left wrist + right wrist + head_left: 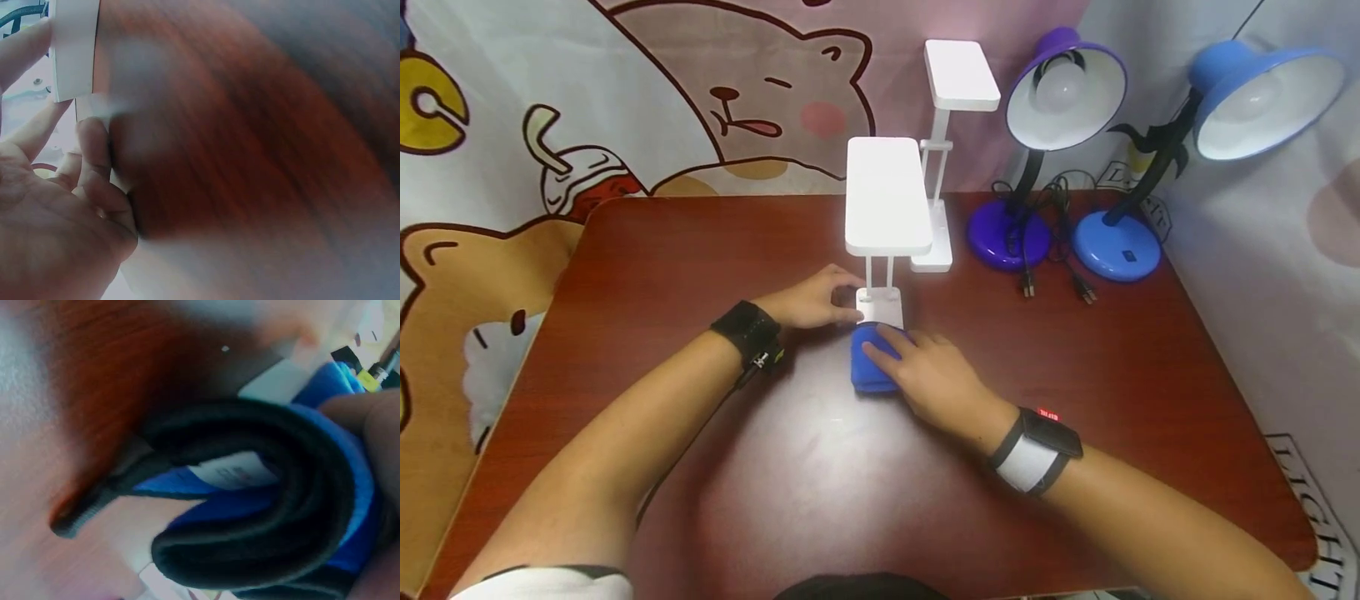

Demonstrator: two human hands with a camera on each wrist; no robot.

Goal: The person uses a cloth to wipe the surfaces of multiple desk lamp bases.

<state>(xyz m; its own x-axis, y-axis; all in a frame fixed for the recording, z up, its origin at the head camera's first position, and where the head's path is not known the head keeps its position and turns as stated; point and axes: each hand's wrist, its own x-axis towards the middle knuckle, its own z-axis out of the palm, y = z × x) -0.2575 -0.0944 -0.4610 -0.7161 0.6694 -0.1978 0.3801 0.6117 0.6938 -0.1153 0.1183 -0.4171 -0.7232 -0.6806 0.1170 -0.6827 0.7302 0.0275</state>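
A white desk lamp [887, 200] stands near the middle of the table, its flat panel raised on two thin posts. My left hand [812, 298] holds the left side of its base [880, 308] with thumb and fingers; in the left wrist view the fingertips meet the white base edge [75, 50]. At the front of the base, my right hand [936, 379] grips a folded blue cloth [868, 371]. The right wrist view shows the cloth's dark edging [312, 487] looped in folds, and a white label [234, 472] inside.
Behind stands a second white lamp [962, 79]. To the right are a purple lamp [1009, 237] and a light-blue lamp [1117, 247], with cords and plugs [1084, 289] between and before them. The brown table [700, 242] meets a cartoon-printed backdrop [760, 83].
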